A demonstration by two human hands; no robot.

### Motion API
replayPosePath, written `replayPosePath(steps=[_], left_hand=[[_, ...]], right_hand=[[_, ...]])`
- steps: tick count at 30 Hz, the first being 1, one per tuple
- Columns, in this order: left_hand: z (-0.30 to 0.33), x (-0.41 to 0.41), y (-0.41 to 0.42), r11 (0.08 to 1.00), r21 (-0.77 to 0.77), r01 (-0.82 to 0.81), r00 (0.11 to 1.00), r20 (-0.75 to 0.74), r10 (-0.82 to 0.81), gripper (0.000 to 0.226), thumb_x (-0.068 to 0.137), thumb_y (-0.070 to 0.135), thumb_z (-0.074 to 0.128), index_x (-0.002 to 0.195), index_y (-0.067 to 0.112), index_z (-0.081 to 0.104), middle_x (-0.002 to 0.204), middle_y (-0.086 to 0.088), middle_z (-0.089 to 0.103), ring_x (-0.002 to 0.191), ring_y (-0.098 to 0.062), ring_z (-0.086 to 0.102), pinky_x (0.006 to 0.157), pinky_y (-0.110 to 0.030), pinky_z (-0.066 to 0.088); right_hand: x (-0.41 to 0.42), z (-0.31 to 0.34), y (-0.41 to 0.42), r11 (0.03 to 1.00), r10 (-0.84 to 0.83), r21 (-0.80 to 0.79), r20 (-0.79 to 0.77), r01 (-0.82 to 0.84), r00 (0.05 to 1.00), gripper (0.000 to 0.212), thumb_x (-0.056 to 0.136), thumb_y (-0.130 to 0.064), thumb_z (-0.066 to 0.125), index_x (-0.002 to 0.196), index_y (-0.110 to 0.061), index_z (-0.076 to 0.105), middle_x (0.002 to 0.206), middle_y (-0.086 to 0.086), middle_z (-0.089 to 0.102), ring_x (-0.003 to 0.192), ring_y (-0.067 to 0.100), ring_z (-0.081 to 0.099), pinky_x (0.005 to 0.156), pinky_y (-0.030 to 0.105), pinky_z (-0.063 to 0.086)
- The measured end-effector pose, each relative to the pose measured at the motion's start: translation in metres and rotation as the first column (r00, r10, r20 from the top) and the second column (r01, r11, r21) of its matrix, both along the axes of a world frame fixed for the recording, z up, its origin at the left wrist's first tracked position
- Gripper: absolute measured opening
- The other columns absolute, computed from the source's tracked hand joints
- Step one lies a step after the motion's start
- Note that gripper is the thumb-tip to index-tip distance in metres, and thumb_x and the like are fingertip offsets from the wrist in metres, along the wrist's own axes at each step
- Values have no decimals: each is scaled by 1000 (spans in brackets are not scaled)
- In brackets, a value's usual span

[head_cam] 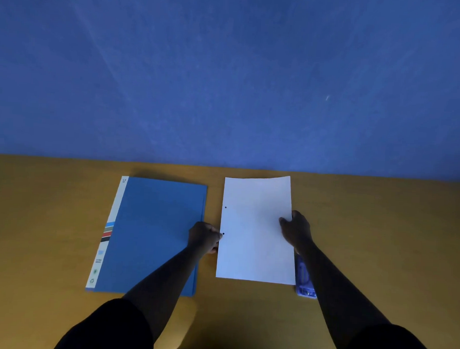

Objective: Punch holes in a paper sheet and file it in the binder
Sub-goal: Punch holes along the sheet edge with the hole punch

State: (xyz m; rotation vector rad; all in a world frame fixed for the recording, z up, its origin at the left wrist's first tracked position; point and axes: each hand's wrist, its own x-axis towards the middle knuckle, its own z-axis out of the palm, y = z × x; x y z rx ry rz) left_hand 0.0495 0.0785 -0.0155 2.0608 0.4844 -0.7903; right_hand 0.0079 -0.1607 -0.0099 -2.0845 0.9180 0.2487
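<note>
On a yellow-brown bench (50,219) below a blue wall (228,68), a white paper sheet (255,228) with two punched holes along its left edge is gripped at that edge by the left hand (204,238) and at the right edge by the right hand (296,228). A closed blue binder (152,231), its white spine strip printed with text too small to be read, is seen just left of the sheet, while a blue hole punch (305,282) is partly hidden under the right forearm.

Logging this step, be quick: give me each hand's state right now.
Left hand: closed on the left edge of the paper sheet, by the lower punched hole.
Right hand: closed on the sheet's right edge.
</note>
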Motion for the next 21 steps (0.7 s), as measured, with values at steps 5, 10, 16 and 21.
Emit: replayPosePath(steps=[5,10,16,21], left_hand=[[2,0,-1,999,-6,-31,1000,3,31,5,85,4,70,89,1,71,81,-12,71,72,-22,71,56,-35,61],[8,-2,0,1000,0,-31,999,38,31,5,83,2,70,78,4,71,78,-11,71,72,-22,72,55,-35,61],[-1,-10,20,952,194,238,950,160,-270,11,76,8,66,65,10,67,67,-8,67,66,-24,72,67,-37,62],[32,-29,42,910,303,282,895,257,-363,19,79,1,52,65,8,62,63,-3,60,61,-16,58,63,-25,53]], right_hand=[[-1,2,-1,998,4,-64,-30,-6,1000,36,92,-23,55,120,0,58,121,16,65,112,34,60,91,30,45],[-7,13,-4,990,33,-138,-54,-40,998,41,94,-23,52,126,3,53,126,20,61,117,35,57,94,30,44],[-21,34,7,976,85,-201,8,-82,996,40,91,-17,53,127,1,53,124,20,63,114,34,59,91,30,46],[-28,43,45,956,261,-164,99,-243,960,29,91,-15,53,119,-10,60,106,10,73,100,25,67,82,23,46]])
